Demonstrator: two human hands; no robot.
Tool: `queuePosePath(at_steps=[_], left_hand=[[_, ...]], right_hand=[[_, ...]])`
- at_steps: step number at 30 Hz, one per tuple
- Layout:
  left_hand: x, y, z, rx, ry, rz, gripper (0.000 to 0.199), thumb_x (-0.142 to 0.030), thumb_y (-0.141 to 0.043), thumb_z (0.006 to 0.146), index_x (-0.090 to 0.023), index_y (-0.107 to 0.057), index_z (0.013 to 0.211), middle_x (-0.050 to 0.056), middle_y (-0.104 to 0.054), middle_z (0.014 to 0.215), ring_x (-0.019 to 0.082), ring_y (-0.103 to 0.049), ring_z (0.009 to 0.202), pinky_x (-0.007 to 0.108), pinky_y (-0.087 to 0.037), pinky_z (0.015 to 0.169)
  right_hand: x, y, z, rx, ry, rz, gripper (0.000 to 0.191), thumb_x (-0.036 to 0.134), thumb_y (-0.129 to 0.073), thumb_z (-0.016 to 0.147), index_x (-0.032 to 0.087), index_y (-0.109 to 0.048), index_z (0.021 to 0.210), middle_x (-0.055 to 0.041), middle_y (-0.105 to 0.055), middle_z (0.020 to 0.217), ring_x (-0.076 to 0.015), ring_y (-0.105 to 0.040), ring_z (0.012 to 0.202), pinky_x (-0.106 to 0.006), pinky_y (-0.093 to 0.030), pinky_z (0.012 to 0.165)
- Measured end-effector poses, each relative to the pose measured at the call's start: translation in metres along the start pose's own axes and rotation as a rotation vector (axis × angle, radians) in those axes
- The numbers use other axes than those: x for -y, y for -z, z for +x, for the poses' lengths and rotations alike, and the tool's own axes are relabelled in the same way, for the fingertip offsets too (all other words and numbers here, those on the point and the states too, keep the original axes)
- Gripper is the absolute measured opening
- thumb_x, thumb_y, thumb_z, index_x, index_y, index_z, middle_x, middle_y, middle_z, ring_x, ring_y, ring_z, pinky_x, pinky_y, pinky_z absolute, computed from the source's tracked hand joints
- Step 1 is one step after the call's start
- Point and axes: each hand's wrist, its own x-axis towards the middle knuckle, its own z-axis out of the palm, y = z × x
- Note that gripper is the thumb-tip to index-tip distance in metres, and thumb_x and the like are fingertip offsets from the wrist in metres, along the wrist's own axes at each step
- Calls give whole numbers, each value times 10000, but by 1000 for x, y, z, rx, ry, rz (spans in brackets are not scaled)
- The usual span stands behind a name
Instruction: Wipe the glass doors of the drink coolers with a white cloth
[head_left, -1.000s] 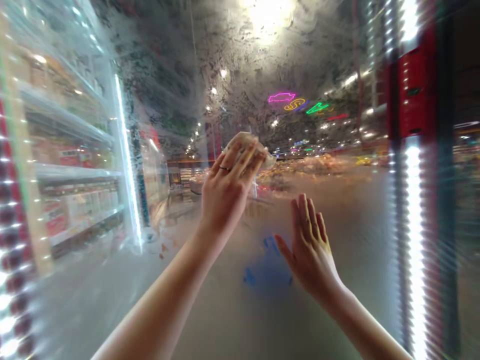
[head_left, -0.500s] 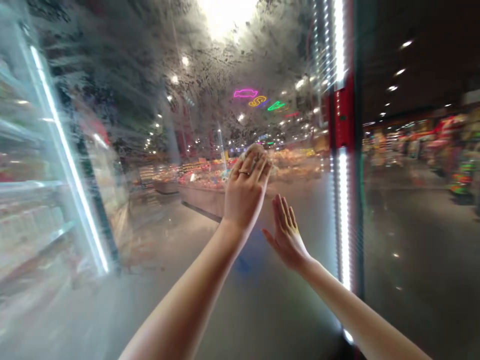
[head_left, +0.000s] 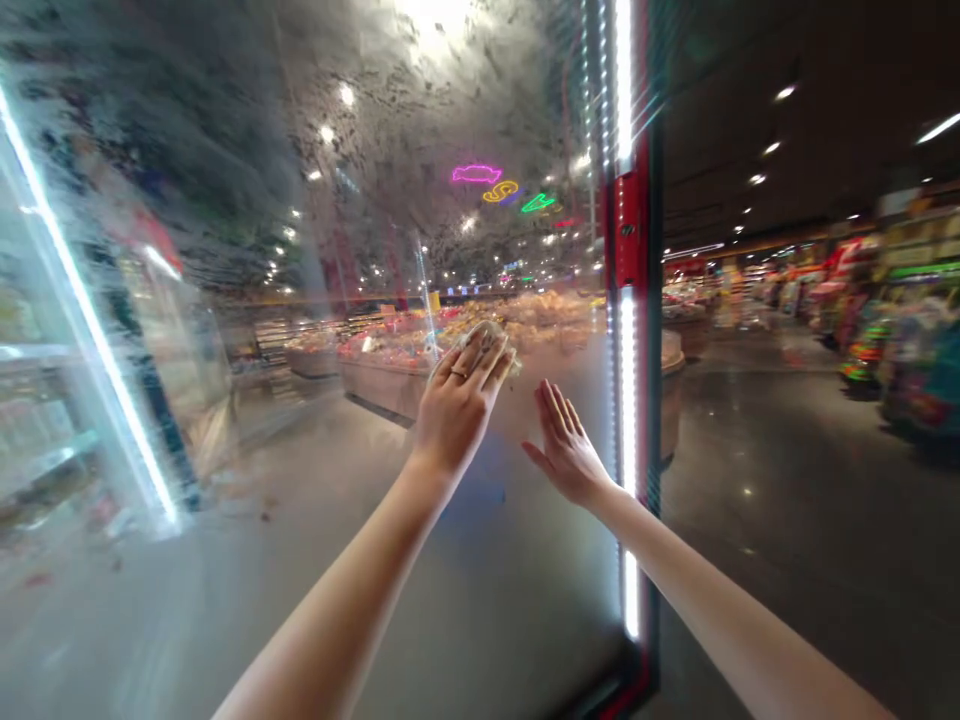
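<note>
In front of me is a glass door with fogged, smeared patches. My left hand, with a ring on one finger, presses a pale cloth against the glass. Most of the cloth is hidden under the fingers; its edges show beyond the fingertips. To the right and slightly lower, my right hand lies flat on the pane, holding nothing. Its fingers are stretched upward and the thumb is apart.
The door's red and dark edge carries a bright light strip. Blurred shelves show at the left. Display counters appear in the glass, with neon signs above. Goods line the aisle at the right.
My left hand has moved down and left over the glass with the cloth. The door's lit edge has shifted left in view, nearer my right hand, which remains flat.
</note>
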Motion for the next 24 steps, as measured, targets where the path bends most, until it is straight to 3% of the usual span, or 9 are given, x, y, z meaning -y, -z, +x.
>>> queuePosePath(at_steps=[6, 11, 14, 18, 21, 24], left_hand=[[-25, -21, 8, 4, -37, 44, 665, -116, -544, 1090, -288, -373, 1709, 57, -478, 1718, 245, -433, 1620, 431, -424, 1333], [-28, -16, 0, 69, -110, 68, 650, -102, -526, 1098, -318, -389, 1696, 30, -495, 1700, 221, -443, 1608, 395, -444, 1318], [-31, -10, 11, 80, -18, 35, 680, -91, -525, 1097, -352, -360, 1703, 25, -482, 1704, 215, -432, 1613, 418, -412, 1340], [-55, -22, 26, 30, 153, -2, 737, -62, -509, 1090, -341, -278, 1732, 54, -451, 1718, 240, -429, 1616, 469, -359, 1371], [-73, -35, 14, 25, 99, -14, 735, -61, -516, 1089, -320, -280, 1735, 50, -486, 1697, 248, -458, 1597, 451, -381, 1362], [-76, -37, -9, 31, 12, 10, 713, -61, -531, 1085, -309, -331, 1723, 34, -518, 1678, 244, -495, 1572, 426, -410, 1347]], right_hand=[[-13, -5, 4, 15, 137, 37, 987, 446, -490, 1115, 198, 250, 1720, -219, -139, 1834, -357, -275, 1681, -605, -411, 1294], [-46, 19, -6, 20, 274, 23, 949, 415, -511, 1115, 214, 169, 1745, -181, -279, 1805, -306, -366, 1650, -534, -418, 1299], [-69, 39, -8, 5, 292, -4, 914, 372, -520, 1117, 234, 117, 1758, -158, -329, 1789, -282, -401, 1632, -514, -384, 1318], [-88, 51, -5, -37, 283, -48, 882, 275, -508, 1114, 214, 87, 1762, -156, -406, 1753, -278, -427, 1617, -506, -406, 1294], [-100, 48, -4, -79, 265, -99, 879, 229, -498, 1104, 189, 84, 1762, -174, -457, 1724, -297, -458, 1599, -513, -457, 1245], [-112, 41, -6, -54, 269, -141, 890, 170, -484, 1080, 184, 87, 1763, -174, -462, 1725, -312, -485, 1581, -528, -471, 1226]])
